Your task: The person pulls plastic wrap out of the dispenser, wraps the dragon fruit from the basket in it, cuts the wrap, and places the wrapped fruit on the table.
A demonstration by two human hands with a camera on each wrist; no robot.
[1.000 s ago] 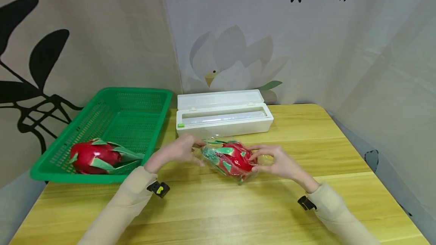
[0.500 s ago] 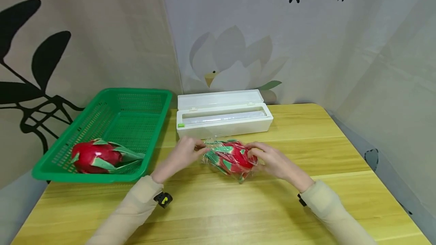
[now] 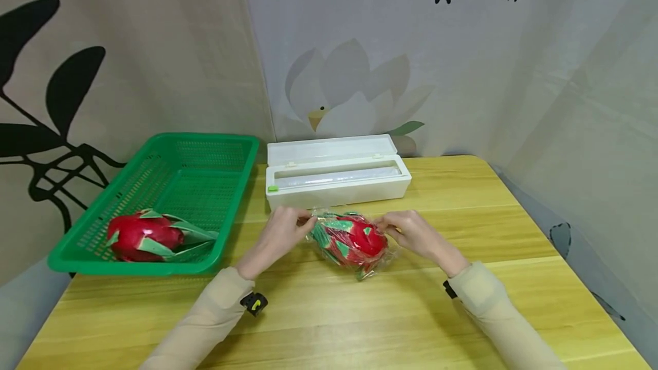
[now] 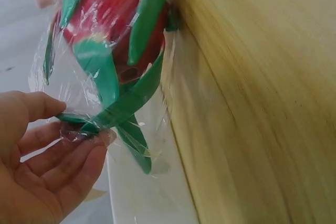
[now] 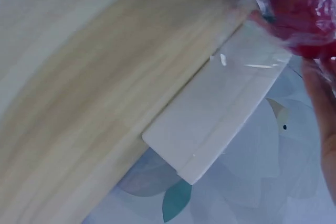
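A red dragon fruit with green leaf tips lies on the table, loosely covered in clear plastic wrap. At its leafy end my left hand pinches the plastic wrap; in the left wrist view, thumb and fingers of the left hand meet on the film around a green leaf tip. On the opposite side my right hand has its fingertips bent onto the wrap at the fruit's upper right. Only part of the right hand enters the right wrist view, beside the fruit.
Behind the fruit stands a white wrap dispenser box, lid raised, with a film roll inside. A green plastic basket at the left holds a second dragon fruit. The wooden table ends at a printed curtain.
My left hand has gone from spread fingers to a pinch on the wrap at the leafy end. My right hand has shifted slightly up along the fruit's right side. The fruit stays nearly in place.
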